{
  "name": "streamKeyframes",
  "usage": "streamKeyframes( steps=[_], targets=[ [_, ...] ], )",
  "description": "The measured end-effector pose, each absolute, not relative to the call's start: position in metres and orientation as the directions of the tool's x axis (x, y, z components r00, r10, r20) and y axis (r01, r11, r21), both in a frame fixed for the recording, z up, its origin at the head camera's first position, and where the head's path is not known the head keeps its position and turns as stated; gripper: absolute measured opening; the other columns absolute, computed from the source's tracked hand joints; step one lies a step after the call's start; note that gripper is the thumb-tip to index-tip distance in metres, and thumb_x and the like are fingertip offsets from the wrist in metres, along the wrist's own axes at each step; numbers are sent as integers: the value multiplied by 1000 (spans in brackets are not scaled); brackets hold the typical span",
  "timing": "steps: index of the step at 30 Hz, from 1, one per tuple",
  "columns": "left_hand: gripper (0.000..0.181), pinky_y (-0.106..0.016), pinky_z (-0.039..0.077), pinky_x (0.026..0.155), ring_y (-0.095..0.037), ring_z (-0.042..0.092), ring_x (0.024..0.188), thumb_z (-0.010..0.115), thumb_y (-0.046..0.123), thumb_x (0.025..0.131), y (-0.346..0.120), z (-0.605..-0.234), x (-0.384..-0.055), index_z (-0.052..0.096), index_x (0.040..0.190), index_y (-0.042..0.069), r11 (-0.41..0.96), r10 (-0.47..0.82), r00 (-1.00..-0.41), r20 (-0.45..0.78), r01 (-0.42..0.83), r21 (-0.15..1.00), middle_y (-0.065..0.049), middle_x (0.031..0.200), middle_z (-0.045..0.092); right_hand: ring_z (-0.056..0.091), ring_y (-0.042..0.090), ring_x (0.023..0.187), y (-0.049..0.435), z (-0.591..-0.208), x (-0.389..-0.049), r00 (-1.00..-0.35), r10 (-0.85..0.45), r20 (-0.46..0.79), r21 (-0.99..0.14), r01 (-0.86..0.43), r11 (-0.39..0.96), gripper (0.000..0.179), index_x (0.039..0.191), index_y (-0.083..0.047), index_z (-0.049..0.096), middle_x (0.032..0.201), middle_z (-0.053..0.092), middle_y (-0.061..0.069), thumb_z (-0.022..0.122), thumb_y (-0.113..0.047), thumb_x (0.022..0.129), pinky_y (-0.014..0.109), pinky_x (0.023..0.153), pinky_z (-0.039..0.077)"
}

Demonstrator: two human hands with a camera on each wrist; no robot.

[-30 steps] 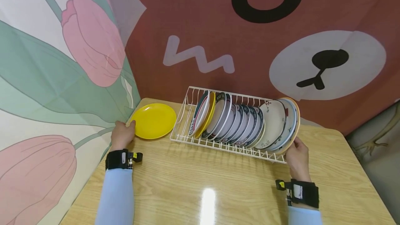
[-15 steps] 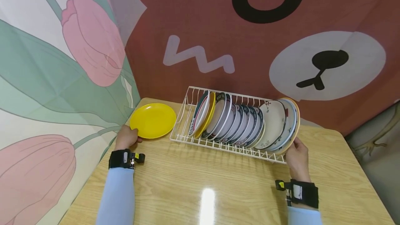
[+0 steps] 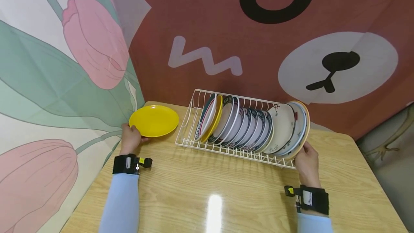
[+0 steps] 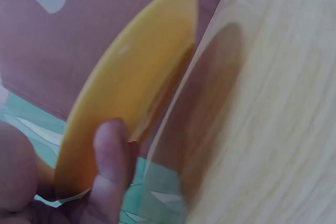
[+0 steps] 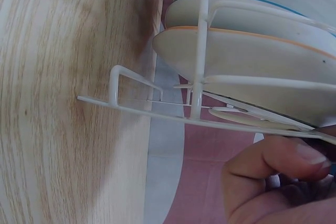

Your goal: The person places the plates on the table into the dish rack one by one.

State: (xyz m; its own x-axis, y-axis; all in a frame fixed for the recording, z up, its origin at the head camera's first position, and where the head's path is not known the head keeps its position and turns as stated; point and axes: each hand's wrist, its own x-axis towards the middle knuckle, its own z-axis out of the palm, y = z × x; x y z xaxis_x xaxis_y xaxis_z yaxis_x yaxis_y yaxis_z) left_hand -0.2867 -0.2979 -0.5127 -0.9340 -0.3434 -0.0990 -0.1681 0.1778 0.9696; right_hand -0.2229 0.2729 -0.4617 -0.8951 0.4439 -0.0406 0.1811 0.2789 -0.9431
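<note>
My left hand (image 3: 130, 139) pinches the near-left rim of a yellow plate (image 3: 153, 120), thumb on top. In the left wrist view the plate (image 4: 126, 77) is tilted and clear of the table, its shadow falling on the wood. At the other side, my right hand (image 3: 308, 164) holds the right end of a white wire dish rack (image 5: 199, 51), its fingers curled at the end wire. Upright plates fill most of the rack; the orange-rimmed plate (image 5: 236, 56) leans at the end nearest this hand.
A second yellow plate (image 3: 214, 123) stands in the rack behind a dark-rimmed one. Several small patterned plates (image 3: 247, 127) follow, then larger ones. The wooden table (image 3: 181, 190) meets a printed cloth backdrop (image 3: 200, 17) behind and at the left.
The left hand has taken hold of the yellow plate's rim and raised it, shifting it slightly left and back. The right hand and the rack have stayed in place.
</note>
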Motion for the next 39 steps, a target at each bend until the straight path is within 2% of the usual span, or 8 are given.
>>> streamKeyframes(
  steps=[5, 11, 17, 21, 27, 32, 36, 39],
  targets=[
    [42, -38, 57, 72, -23, 58, 74, 21, 27, 106, -297, -499, -284, 21, 138, -1, 181, -420, -907, 3, -81, 980, -15, 113, 43, 47, 17, 64, 273, -462, -223, -896, 443, -43, -943, 183, 279, 43, 138, -15, 53, 79, 52, -2, 42, -37, 102, 25, 49, 40],
    [44, -28, 55, 67, -20, 56, 76, 26, 33, 106, -284, -468, -278, 24, 139, 3, 157, -447, -888, 106, 39, 987, -6, 105, 45, 47, 16, 63, 274, -462, -223, -897, 440, -43, -942, 183, 280, 45, 137, -14, 54, 78, 52, -2, 43, -40, 102, 27, 50, 41],
    [50, -26, 50, 67, -22, 55, 80, 28, 37, 105, -259, -437, -270, 28, 143, 5, 203, -422, -883, 203, 125, 971, -9, 104, 51, 46, 15, 60, 274, -462, -223, -899, 437, -42, -942, 181, 281, 44, 137, -14, 54, 77, 51, -2, 42, -39, 102, 26, 49, 40],
    [48, -22, 49, 67, -23, 56, 80, 30, 37, 106, -237, -422, -263, 33, 142, 6, 252, -352, -892, 283, 201, 947, -12, 104, 56, 46, 16, 61, 274, -462, -223, -899, 435, -43, -944, 179, 277, 44, 137, -14, 53, 78, 51, -1, 42, -38, 102, 26, 49, 40],
    [40, -24, 51, 72, -21, 58, 83, 34, 31, 106, -201, -408, -253, 41, 135, 5, 222, -207, -906, 369, 324, 920, -13, 106, 59, 45, 17, 58, 273, -462, -223, -902, 429, -44, -947, 174, 269, 43, 136, -14, 55, 77, 51, -1, 43, -38, 102, 25, 46, 38],
    [40, -25, 55, 66, -21, 63, 75, 37, 30, 105, -173, -404, -243, 37, 138, 7, 185, -57, -914, 402, 386, 904, -13, 99, 64, 42, 13, 53, 273, -461, -223, -904, 425, -44, -953, 166, 255, 43, 133, -13, 56, 76, 50, -1, 44, -40, 102, 26, 43, 36],
    [39, -26, 56, 62, -22, 64, 70, 37, 23, 105, -152, -404, -238, 33, 141, 7, 132, 69, -909, 412, 417, 899, -16, 95, 66, 41, 12, 52, 273, -462, -223, -905, 422, -47, -953, 166, 252, 40, 129, -14, 56, 75, 48, -1, 44, -40, 102, 26, 43, 35],
    [37, -28, 55, 63, -20, 64, 70, 36, 15, 105, -136, -398, -229, 34, 140, 2, 124, 127, -905, 406, 420, 899, -19, 95, 67, 41, 12, 51, 274, -462, -222, -905, 423, -49, -955, 167, 245, 39, 128, -15, 57, 73, 48, -2, 44, -40, 102, 27, 43, 35]
  ],
)
